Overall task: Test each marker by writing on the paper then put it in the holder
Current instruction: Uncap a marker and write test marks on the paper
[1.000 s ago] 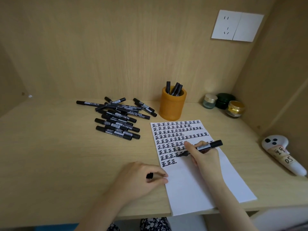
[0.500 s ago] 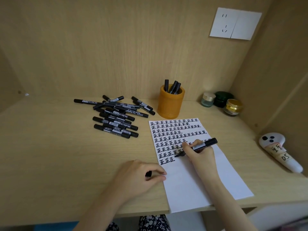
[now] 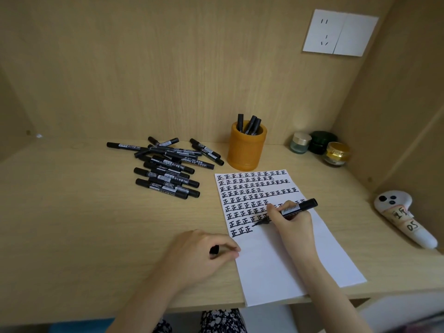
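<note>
The testing step is in hand. The right hand [image 3: 292, 221] grips an uncapped black marker [image 3: 299, 207] in a writing hold. The barrel slants up to the right and the tip is down at the paper [image 3: 288, 260], just right of the three characters in the nearest row. Whether the tip actually touches the sheet cannot be told.

The left hand [image 3: 199, 253] rests on the desk [image 3: 72, 224] at the paper's left edge, its thumb and fingers pinching a small black cap [image 3: 214, 250], presumably this marker's. The paper lies in front of the person, its far part filled with rows of one repeated character.

The orange holder [image 3: 246, 150] stands just beyond the paper's far edge, with a few tested markers [image 3: 249, 124] upright in it. A heap of loose markers [image 3: 168, 169] lies left of the holder, so most of the task looks undone.

The next move likely calls for finishing the character and bringing the hands together to press the cap on. The person would then reach over the sheet to drop the marker into the holder without smearing fresh ink.
</note>
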The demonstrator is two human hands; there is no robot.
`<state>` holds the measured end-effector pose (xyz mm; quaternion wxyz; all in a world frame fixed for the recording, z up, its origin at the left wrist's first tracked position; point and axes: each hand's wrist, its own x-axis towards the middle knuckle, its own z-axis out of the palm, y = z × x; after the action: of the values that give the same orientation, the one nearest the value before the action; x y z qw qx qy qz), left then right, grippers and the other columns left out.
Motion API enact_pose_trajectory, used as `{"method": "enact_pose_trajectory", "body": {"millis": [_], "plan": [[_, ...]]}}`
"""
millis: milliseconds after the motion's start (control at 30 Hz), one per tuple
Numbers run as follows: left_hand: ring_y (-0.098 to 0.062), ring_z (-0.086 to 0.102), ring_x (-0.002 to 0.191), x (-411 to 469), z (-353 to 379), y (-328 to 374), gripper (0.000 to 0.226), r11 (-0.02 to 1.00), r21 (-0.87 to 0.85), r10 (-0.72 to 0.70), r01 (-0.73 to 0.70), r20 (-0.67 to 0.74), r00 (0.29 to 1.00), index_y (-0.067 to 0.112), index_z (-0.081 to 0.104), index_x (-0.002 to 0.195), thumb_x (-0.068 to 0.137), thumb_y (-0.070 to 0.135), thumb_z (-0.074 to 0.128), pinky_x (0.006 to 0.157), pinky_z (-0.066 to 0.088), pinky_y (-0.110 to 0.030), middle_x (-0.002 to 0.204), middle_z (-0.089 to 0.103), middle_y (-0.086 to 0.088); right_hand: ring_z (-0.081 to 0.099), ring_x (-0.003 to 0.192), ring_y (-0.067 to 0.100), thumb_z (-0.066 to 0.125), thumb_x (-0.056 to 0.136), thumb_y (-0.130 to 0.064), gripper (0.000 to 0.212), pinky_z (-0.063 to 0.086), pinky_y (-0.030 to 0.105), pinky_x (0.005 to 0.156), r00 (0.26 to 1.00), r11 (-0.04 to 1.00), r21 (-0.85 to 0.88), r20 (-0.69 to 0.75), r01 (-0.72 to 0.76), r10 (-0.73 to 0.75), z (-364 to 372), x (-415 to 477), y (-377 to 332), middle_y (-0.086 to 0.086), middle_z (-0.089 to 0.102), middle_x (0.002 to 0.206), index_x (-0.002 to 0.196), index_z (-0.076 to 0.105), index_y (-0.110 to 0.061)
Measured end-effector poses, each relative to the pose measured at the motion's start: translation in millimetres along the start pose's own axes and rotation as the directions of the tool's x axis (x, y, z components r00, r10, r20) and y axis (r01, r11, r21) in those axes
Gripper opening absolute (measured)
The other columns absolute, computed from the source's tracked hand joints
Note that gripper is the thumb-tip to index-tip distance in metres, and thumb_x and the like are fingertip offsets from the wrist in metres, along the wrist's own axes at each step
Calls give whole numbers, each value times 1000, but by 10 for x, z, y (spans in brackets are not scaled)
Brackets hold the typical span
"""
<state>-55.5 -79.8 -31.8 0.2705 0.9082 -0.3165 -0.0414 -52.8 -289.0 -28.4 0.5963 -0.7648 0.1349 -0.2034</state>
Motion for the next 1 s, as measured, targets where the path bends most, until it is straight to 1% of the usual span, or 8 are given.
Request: {"method": "enact_pose_trajectory", "body": {"millis": [233, 333, 433, 567, 700, 800, 900, 1000], "plan": [[-4, 54, 52, 10, 7, -13, 34, 1000, 5, -7, 7, 5, 1000, 46, 61, 110, 86, 60, 43, 59, 38, -4, 89, 72, 18, 32, 45, 8, 66, 84, -7, 27, 26, 18, 43, 1000, 998, -57, 12, 9, -8, 12, -5, -12, 0, 39, 51, 63, 49, -4], [-7, 54, 51, 8, 17, -25, 33, 1000, -7, -9, 9, 5, 1000, 47, 61, 109, 86, 61, 42, 59, 43, -8, 85, 72, 17, 32, 48, 10, 65, 83, -7, 25, 26, 19, 43, 1000, 998, -68, 20, 4, -3, 2, -7, -16, 3, 41, 53, 64, 50, -4], [-9, 59, 58, 13, 16, -24, 32, 1000, 2, -15, 15, -2, 1000, 47, 61, 109, 86, 60, 44, 60, 43, -7, 88, 71, 20, 32, 47, 7, 65, 84, -8, 26, 25, 17, 43, 1000, 1000, -24, 10, -1, 1, -5, -14, -19, 1, 39, 53, 64, 49, -6], [-10, 63, 62, 8, 5, -8, 29, 1000, -13, -24, 24, -1, 1000, 46, 63, 108, 86, 58, 47, 65, 49, -12, 91, 71, 22, 32, 46, 8, 66, 85, -11, 29, 25, 18, 43, 1000, 998, -54, 14, 18, -17, 5, -12, -10, 0, 38, 51, 65, 49, 0], [-10, 62, 60, 0, 4, 9, 29, 1000, -11, -20, 20, -2, 1000, 46, 62, 108, 86, 58, 46, 56, 40, -5, 90, 70, 25, 30, 47, 10, 66, 85, -10, 28, 24, 21, 43, 1000, 998, -55, 4, 24, -23, 8, -11, -13, 3, 38, 52, 64, 48, -5], [-11, 62, 61, 8, -1, 9, 31, 1000, -12, -20, 20, -4, 1000, 46, 62, 109, 86, 58, 45, 55, 41, -6, 89, 71, 23, 30, 46, 8, 66, 85, -10, 30, 25, 18, 43, 1000, 1000, -16, 7, 6, -6, 1, -13, -17, -2, 36, 50, 63, 47, -7], [-9, 61, 59, 3, -6, 11, 29, 1000, -16, -19, 19, -6, 1000, 46, 63, 107, 86, 57, 46, 54, 37, -5, 90, 71, 23, 36, 46, 6, 68, 86, -14, 30, 30, 17, 45, 1000, 1000, 2, 31, -5, 5, 4, -19, -21, -5, 42, 50, 62, 50, -8], [-9, 60, 57, -6, -5, 3, 31, 1000, -6, -8, 8, -13, 1000, 46, 62, 108, 86, 60, 44, 54, 34, -4, 89, 72, 20, 39, 49, 10, 68, 85, -15, 28, 31, 21, 47, 999, 999, -36, 43, 6, -4, 18, -29, -32, 1, 46, 53, 63, 52, -7]]}}
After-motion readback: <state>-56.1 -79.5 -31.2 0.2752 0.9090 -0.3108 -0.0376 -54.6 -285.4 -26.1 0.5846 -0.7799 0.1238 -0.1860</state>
